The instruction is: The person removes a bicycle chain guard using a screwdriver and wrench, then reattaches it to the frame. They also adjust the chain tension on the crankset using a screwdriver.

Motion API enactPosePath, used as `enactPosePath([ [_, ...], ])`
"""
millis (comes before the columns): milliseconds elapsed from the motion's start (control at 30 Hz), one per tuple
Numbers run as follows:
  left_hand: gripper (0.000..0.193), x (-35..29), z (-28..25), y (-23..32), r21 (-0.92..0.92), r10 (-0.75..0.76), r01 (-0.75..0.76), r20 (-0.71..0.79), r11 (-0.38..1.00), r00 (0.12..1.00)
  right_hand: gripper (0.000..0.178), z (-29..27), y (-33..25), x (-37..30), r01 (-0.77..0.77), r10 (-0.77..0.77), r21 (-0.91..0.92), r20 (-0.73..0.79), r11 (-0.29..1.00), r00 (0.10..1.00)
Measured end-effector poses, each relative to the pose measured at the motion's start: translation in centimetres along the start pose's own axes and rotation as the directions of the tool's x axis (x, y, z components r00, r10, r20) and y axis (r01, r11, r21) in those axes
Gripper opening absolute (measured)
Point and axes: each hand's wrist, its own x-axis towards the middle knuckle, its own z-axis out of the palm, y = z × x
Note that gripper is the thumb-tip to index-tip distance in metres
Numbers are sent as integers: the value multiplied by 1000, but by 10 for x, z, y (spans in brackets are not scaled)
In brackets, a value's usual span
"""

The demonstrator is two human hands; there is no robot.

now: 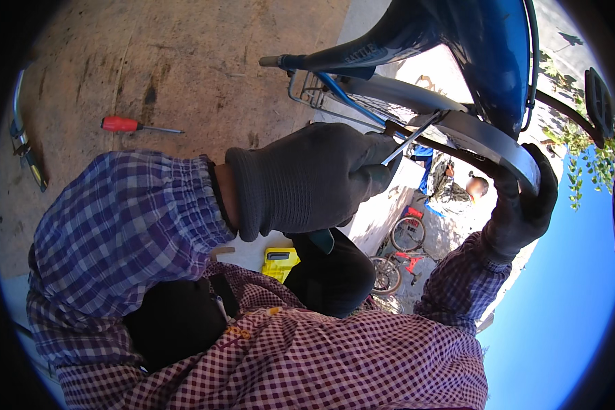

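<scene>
A blue bicycle frame (492,61) fills the upper right, with a long silver-grey chain guard (488,140) along it. My left hand (314,174), in a grey glove, is closed round a slim silver metal tool (410,142). The tool's far end meets the chain guard near a dark strip; its held end is hidden in my fist. At the guard's rounded right end, my right hand (526,195), in a dark glove, wraps its fingers round the edge. Part of the rear wheel and a carrier rack (314,96) show behind my left hand.
A red-handled screwdriver (121,124) lies on the stained brown surface (205,61). A curved metal piece (22,137) is at the far left. By my dark-clothed knee sits a yellow case (280,263). Beyond are a red bicycle (407,232) and another person (454,195). A pedal (598,102) juts out right.
</scene>
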Motion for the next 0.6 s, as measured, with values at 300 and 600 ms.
enactPosePath([
  [300,54,-6,-8,14,507,35,-30,0,861,999,54,1,-2,-2,-28,29,49,-16,998,999],
  [600,48,-10,5,-3,562,-61,117,-119,818,991,57,0,0,-5,-15,17,75,-29,997,999],
])
